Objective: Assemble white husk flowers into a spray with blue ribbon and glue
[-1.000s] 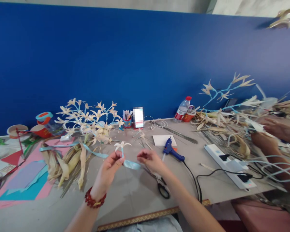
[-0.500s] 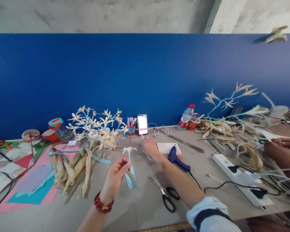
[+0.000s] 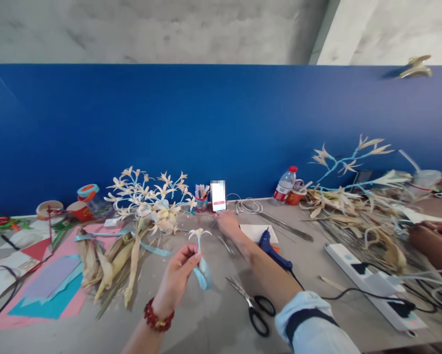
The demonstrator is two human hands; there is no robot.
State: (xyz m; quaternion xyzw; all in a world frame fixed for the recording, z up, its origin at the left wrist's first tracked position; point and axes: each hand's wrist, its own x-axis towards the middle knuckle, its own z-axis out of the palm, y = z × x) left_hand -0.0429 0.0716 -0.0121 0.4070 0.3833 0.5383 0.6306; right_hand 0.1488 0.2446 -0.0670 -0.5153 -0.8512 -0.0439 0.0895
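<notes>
You are pinching a pale, narrow-petalled flower point(image 3: 199, 233) by its stem, your left hand point(image 3: 182, 270) closing just below the petals.
A thin blue ribbon point(image 3: 203, 276) is hanging in a curve just right of that hand; dry, creased husks point(image 3: 123, 268) are lying to its left. Your right hand point(image 3: 227, 223) is lying just in front of the upright phone point(image 3: 218, 195); whether it is gripping anything, I cannot tell. Black-handled scissors point(image 3: 249, 299) are lying nearer you than that hand, a blue glue gun point(image 3: 271, 251) to its right.
</notes>
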